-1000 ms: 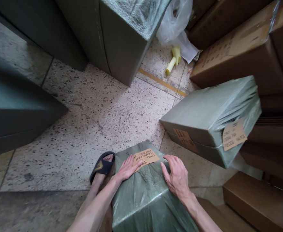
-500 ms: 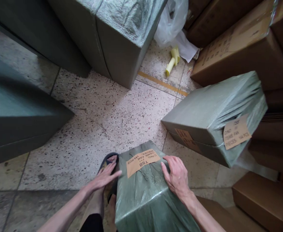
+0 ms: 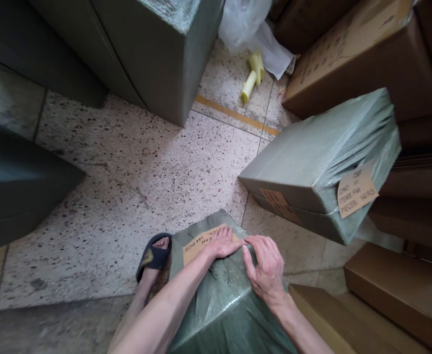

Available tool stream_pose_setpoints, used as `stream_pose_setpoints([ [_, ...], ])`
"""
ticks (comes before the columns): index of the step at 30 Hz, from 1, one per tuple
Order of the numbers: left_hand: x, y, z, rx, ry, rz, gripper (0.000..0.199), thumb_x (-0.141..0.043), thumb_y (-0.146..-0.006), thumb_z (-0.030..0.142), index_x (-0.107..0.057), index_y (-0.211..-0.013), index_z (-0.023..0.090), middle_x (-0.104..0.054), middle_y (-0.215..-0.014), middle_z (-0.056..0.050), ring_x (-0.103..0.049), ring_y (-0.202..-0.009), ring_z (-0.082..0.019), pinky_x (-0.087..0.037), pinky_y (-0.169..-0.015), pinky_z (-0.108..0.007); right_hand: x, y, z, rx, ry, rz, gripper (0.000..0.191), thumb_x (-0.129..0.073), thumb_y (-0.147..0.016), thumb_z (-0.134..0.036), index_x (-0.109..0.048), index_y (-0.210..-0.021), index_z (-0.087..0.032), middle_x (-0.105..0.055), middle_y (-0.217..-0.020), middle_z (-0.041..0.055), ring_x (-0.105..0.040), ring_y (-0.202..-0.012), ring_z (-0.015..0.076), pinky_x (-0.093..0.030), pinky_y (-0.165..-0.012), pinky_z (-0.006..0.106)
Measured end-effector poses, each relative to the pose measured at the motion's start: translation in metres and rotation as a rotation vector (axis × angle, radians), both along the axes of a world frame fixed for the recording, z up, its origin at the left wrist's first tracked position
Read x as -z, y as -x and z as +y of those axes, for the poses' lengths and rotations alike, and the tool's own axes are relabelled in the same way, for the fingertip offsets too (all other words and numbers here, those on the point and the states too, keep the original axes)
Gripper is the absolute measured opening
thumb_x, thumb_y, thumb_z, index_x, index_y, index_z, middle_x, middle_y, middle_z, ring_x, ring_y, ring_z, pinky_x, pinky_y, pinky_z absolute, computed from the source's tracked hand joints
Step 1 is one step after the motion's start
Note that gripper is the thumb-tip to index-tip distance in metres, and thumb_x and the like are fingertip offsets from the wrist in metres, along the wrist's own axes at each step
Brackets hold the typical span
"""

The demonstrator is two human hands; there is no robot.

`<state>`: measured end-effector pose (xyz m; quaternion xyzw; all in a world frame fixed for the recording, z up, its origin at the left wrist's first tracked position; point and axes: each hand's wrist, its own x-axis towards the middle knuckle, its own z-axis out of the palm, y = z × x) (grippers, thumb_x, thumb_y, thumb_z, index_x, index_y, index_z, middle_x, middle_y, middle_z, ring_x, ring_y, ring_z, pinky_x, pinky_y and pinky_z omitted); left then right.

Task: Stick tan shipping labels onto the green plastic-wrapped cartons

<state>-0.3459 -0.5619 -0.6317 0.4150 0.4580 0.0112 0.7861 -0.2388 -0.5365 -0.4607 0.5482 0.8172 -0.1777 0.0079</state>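
Observation:
A box wrapped in grey-green plastic (image 3: 216, 300) stands close in front of me, its wrinkled top facing up. On that top lies a brown paper label (image 3: 194, 247) with printed words, among them FAN and 144 PCS. My left hand (image 3: 221, 243) lies flat across the label with fingers extended, covering part of the print. Beside it, near the label's right end, my right hand (image 3: 264, 263) rests on the plastic, fingers bent and thumb apart from them. The left thumb tip meets the right hand's fingers. Neither hand grasps anything visible.
Another wrapped, labelled box (image 3: 293, 157) stands to the right. Tall grey-wrapped boxes (image 3: 153, 59) rise at the upper left. Brown cartons (image 3: 367, 64) line the right side. Yellow rolls (image 3: 251, 81) and a clear plastic bag (image 3: 243, 22) lie on the floor. My sandalled foot (image 3: 155, 255) is left of the box.
My left hand has moved right, from beside the box's left edge onto the label. My right hand stays nearly in place. The view has shifted slightly.

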Motion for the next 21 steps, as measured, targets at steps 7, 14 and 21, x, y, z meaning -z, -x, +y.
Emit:
stream_pose_setpoints([
  [7, -0.052, -0.014, 0.004, -0.053, -0.185, -0.274, 0.083, -0.027, -0.09, 0.07, -0.015, -0.16, 0.028, -0.009, -0.169, 0.009, -0.006, -0.157, -0.026, -0.007, -0.133, -0.045, 0.0, -0.002, -0.001, -0.008, -0.047, 0.064, 0.025, -0.06, -0.09, -0.016, -0.061, -0.115, -0.018, -0.074, -0.106, 0.0086, -0.063, -0.102, 0.0241, -0.051, -0.096, 0.047],
  [14, -0.025, 0.022, 0.015, -0.169, -0.147, 0.037, 0.105, -0.042, -0.082, 0.079, -0.011, -0.16, 0.016, -0.008, -0.171, -0.008, -0.005, -0.157, -0.035, -0.005, -0.13, -0.051, 0.0, -0.004, -0.001, 0.012, -0.081, 0.072, 0.037, -0.059, -0.091, -0.017, -0.057, -0.127, -0.017, -0.072, -0.114, 0.0109, -0.062, -0.109, 0.025, -0.051, -0.098, 0.048],
  [21, 0.021, 0.05, -0.036, -0.151, 0.015, 0.133, 0.092, -0.02, -0.087, 0.079, -0.026, -0.157, 0.019, -0.017, -0.17, -0.009, -0.006, -0.158, -0.029, -0.002, -0.128, -0.047, 0.0, -0.005, 0.001, 0.026, -0.099, 0.066, 0.039, -0.06, -0.09, -0.018, -0.055, -0.129, -0.017, -0.071, -0.116, 0.011, -0.06, -0.111, 0.0251, -0.052, -0.099, 0.048],
])
